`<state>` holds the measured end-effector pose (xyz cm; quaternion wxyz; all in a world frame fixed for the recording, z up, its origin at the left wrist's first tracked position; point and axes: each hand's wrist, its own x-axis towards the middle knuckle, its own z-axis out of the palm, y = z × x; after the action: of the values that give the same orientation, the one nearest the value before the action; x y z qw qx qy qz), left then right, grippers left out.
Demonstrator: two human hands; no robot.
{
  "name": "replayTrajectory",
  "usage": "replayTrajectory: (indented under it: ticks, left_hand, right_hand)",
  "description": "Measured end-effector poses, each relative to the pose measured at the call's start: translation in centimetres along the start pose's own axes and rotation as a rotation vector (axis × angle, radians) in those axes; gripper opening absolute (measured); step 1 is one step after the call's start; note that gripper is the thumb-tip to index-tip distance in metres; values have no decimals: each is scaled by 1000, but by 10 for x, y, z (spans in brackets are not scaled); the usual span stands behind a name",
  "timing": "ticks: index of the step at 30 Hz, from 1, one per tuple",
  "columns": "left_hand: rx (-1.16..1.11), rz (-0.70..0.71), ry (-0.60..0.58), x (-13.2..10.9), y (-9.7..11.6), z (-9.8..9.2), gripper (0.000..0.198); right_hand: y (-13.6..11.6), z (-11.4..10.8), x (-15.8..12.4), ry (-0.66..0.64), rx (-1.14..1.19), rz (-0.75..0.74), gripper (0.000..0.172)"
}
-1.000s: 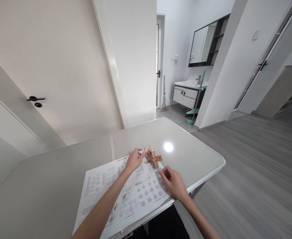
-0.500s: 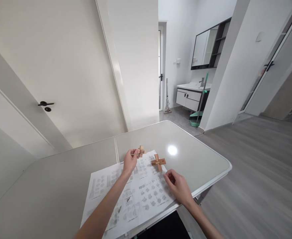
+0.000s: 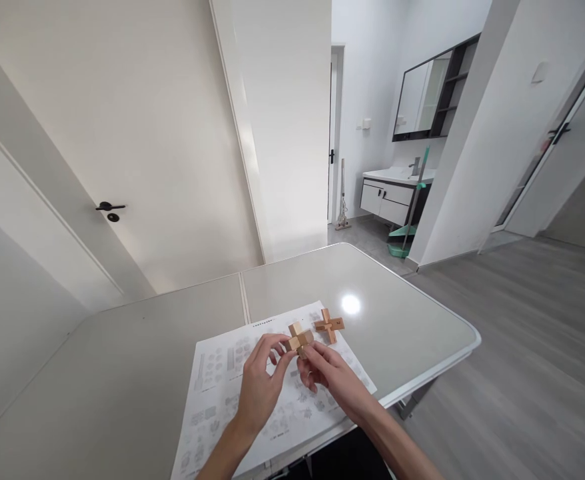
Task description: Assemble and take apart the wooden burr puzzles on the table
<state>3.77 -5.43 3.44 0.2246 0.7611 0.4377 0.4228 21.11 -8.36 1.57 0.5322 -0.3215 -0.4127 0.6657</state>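
The left hand and right hand pinch a pale wooden block piece between thumbs and fingers, one from each side, above the far right part of the printed sheet. A brown wooden cross lies over the printed sheet's right edge, near its far corner. The tabletop extends beyond the printed sheet.

A mirror is mounted above a washbasin cabinet, near which a green dustpan and a mop are stood. The pale door is fitted with a black handle.
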Motion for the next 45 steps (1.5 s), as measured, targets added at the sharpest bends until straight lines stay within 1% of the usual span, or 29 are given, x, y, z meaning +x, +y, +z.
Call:
replayTrajectory:
  ticks: [2,4,6,8,10,12,14,17,22,26,29,32,34,36,38,40,45]
  left_hand:
    - [-25,-33,-43,-3,-4,-9,18]
    - [-114,-85,-119,-2,-8,-18,34]
    - [-270,-150,-262,0,-11,-24,52]
    - [-452,-211,-447,3,-12,-27,66]
    - [-596,-256,-576,4,-10,-27,71]
    - [-679,-277,-616,4,-6,-25,70]
    - [-720,-292,-619,3,-3,-23,69]
    - [-725,-317,-612,1,0,-20,64]
    - [-616,-307,-536,-1,3,-22,53]
    - [-493,-232,-513,-1,14,-27,44]
    - [-420,-187,-480,0,24,-29,41]
    - [-398,-169,-443,0,33,-29,40]
    - [-366,-166,-416,0,38,-28,41]
    - [-295,-165,-363,-1,42,-28,43]
    - [-229,-165,-290,-1,43,-26,45]
    - [-218,-164,-233,-2,43,-24,44]
    - [-271,-176,-225,-6,38,-22,47]
  right_hand:
    - [2,-1,-2,-29,45,19,42]
    - [4,-2,-4,-81,97,46,39]
    - [6,-1,-5,-155,158,77,37]
    - [9,0,-6,-233,222,103,35]
    - [12,1,-7,-287,291,119,32]
    - [16,1,-8,-314,331,128,31]
    - [18,0,-9,-333,317,127,30]
    - [19,-2,-10,-339,230,100,32]
    - [16,-4,-11,-298,106,42,37]
    - [12,-1,-16,-283,22,6,40]
    - [5,2,-21,-239,-72,-29,42]
    - [-1,6,-26,-196,-146,-71,44]
    - [-4,9,-28,-167,-191,-100,44]
    - [-6,12,-29,-108,-247,-132,40]
    - [-5,15,-30,-25,-296,-159,37]
    - [-4,18,-30,40,-315,-176,37]
    - [-2,21,-32,84,-408,-221,28]
